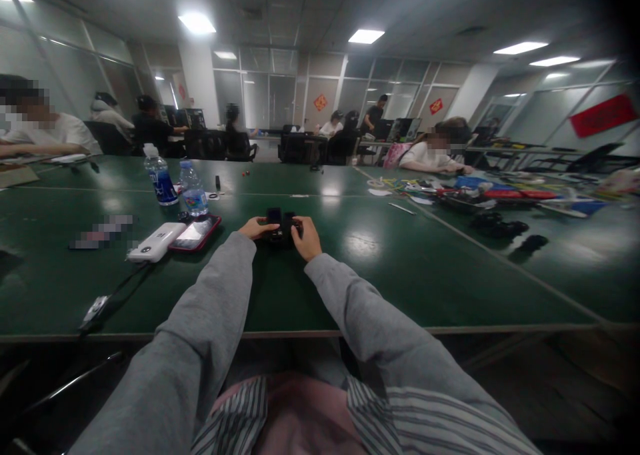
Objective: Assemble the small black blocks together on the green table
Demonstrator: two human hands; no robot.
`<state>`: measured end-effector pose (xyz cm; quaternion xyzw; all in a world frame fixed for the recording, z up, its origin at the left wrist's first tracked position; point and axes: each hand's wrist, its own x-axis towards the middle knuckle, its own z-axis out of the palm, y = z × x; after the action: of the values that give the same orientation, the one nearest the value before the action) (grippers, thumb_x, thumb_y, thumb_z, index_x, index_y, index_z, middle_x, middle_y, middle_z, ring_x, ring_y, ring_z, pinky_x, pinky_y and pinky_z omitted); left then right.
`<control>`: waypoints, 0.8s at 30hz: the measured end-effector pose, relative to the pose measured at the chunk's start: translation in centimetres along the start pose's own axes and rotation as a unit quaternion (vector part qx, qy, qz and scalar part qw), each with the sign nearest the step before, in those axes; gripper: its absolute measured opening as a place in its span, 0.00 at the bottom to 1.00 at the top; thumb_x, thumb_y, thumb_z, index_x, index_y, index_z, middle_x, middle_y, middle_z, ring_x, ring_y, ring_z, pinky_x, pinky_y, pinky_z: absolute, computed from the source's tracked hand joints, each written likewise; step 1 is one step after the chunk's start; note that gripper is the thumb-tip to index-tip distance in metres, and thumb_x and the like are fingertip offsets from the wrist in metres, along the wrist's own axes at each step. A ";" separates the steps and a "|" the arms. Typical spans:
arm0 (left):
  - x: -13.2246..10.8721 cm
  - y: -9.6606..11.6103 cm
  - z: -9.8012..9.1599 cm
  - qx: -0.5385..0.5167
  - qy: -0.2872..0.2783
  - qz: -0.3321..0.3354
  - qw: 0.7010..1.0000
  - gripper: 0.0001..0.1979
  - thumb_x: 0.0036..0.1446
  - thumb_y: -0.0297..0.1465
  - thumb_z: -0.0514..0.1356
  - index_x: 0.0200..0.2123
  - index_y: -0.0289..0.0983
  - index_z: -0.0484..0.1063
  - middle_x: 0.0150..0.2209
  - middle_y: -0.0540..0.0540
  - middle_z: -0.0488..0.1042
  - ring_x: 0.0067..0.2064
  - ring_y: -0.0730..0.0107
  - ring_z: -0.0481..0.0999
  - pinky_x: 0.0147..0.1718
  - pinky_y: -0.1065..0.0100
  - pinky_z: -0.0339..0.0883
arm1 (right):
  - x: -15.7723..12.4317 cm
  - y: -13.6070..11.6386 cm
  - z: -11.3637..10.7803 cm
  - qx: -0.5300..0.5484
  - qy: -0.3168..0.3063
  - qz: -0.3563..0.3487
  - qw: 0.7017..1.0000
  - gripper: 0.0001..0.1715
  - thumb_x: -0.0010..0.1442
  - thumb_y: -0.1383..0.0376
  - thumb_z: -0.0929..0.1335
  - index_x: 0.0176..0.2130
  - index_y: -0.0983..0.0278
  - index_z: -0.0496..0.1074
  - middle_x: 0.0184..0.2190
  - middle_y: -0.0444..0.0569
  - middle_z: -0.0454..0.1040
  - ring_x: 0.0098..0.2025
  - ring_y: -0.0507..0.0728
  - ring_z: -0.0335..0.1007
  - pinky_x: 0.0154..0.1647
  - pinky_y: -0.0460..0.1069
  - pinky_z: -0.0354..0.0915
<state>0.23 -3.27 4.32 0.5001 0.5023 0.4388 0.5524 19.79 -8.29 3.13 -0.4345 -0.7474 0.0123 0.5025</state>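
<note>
Both my arms in grey sleeves reach out over a dark green table (390,268). My left hand (256,228) and my right hand (306,238) are closed around a small black device (281,227) that rests on the table between them. My left fingers grip its left side. On its right side and top lie my right fingers. I cannot make out what the device is.
Left of my hands lie a red-cased phone (195,233), a white power bank (156,242) with a cable, and two water bottles (193,188). Black objects (497,226) and colourful clutter (500,192) sit on the right. Several people sit at the tables beyond.
</note>
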 end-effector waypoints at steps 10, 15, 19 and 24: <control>-0.6 0.3 0.6 -0.006 0.053 0.022 0.998 0.40 0.30 0.31 0.74 0.50 0.32 0.64 0.40 0.38 0.75 0.41 0.58 0.77 0.42 0.60 0.71 | 0.1 0.7 0.3 0.000 0.007 0.027 1.000 0.18 0.60 0.61 0.59 0.48 0.64 0.64 0.45 0.55 0.64 0.50 0.58 0.61 0.54 0.56 0.59; 0.7 -0.8 -0.2 -0.003 0.061 0.032 0.998 0.40 0.30 0.34 0.73 0.49 0.32 0.64 0.42 0.37 0.74 0.42 0.60 0.76 0.43 0.61 0.70 | 0.1 1.0 0.5 -0.001 0.018 0.030 0.999 0.17 0.59 0.61 0.59 0.48 0.64 0.65 0.44 0.54 0.65 0.49 0.58 0.61 0.53 0.56 0.61; 1.1 -1.0 -0.4 -0.005 0.050 0.035 0.998 0.41 0.30 0.34 0.73 0.50 0.31 0.63 0.42 0.36 0.74 0.40 0.61 0.77 0.43 0.61 0.70 | 0.1 1.0 0.5 -0.018 0.018 0.026 0.999 0.17 0.59 0.62 0.60 0.47 0.64 0.65 0.44 0.54 0.65 0.48 0.57 0.61 0.52 0.55 0.61; 0.4 -0.5 0.0 -0.010 0.048 0.034 0.998 0.40 0.31 0.32 0.73 0.50 0.31 0.63 0.41 0.37 0.75 0.40 0.60 0.77 0.43 0.61 0.70 | 0.2 0.6 0.2 -0.028 0.012 0.016 0.999 0.17 0.59 0.62 0.60 0.47 0.64 0.65 0.44 0.54 0.65 0.48 0.58 0.61 0.52 0.56 0.61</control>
<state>0.26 -2.89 3.78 0.4894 0.5065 0.4860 0.5174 19.99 -7.72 2.91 -0.4604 -0.7344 -0.0060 0.4986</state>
